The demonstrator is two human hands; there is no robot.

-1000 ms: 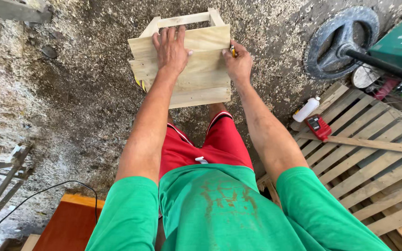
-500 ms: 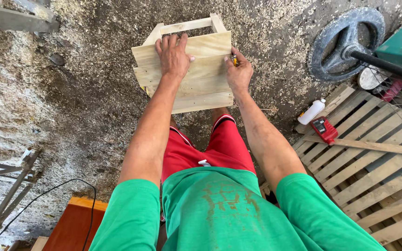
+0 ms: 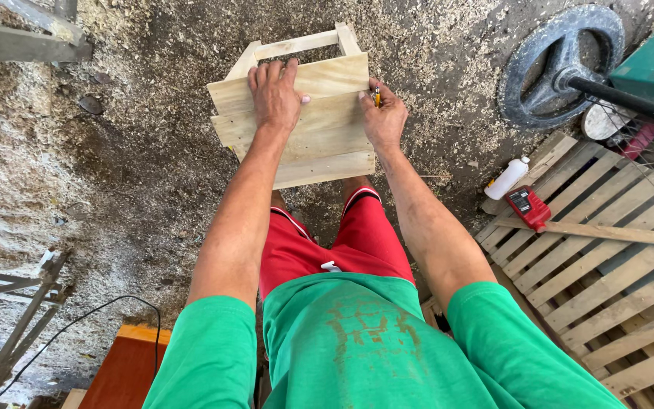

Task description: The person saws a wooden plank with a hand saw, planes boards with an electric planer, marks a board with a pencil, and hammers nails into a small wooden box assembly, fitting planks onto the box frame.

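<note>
Our left hand (image 3: 275, 97) lies flat, fingers spread, on the pale slatted wooden crate (image 3: 319, 144) standing on the sawdust-strewn concrete floor (image 3: 153, 174). Our right hand (image 3: 384, 117) grips the crate's right edge, pinching a small yellow pencil (image 3: 377, 95). Right of the crate lies a weathered wooden pallet (image 3: 607, 257).

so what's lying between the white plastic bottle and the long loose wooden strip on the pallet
A small red device with a dark screen lies between the white plastic bottle and the long loose wooden strip, on the slatted wooden pallet, seen in the head view.
</note>
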